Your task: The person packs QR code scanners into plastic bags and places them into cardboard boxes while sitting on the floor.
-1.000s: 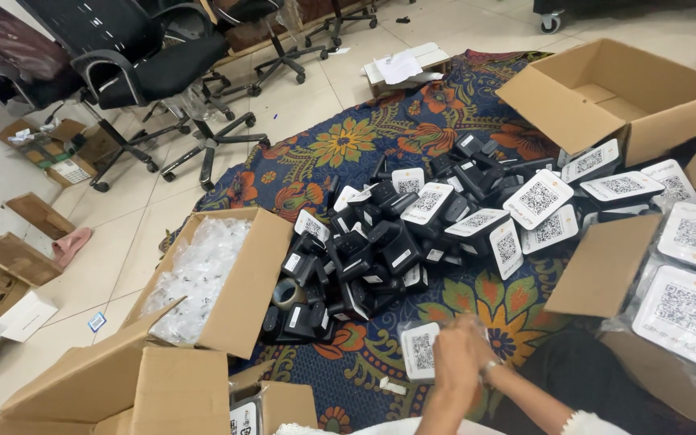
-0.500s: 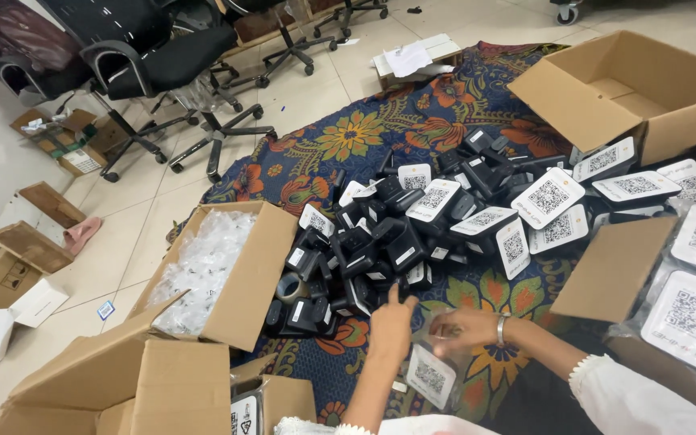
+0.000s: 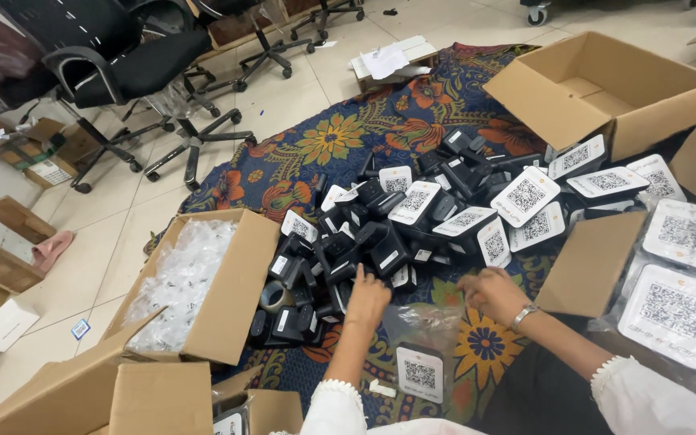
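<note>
A heap of small black devices with white square-patterned faces (image 3: pixel 412 221) lies on a blue flowered rug (image 3: pixel 328 141). My left hand (image 3: pixel 368 298) rests palm down on the near edge of the heap, fingers on a black unit. My right hand (image 3: pixel 489 292), with a bracelet at the wrist, hovers over the rug just right of it, fingers curled, nothing clearly in it. One device in a clear bag (image 3: pixel 419 358) lies between my forearms.
A carton full of clear plastic bags (image 3: pixel 191 282) stands to the left. An open carton (image 3: pixel 614 89) is at the back right, another with white-faced devices (image 3: pixel 678 282) at the right. Office chairs (image 3: pixel 122 64) and loose cardboard sit on the tiled floor.
Both hands have moved forward from beside the bagged device to the near edge of the heap. The view has shifted slightly toward the pile.
</note>
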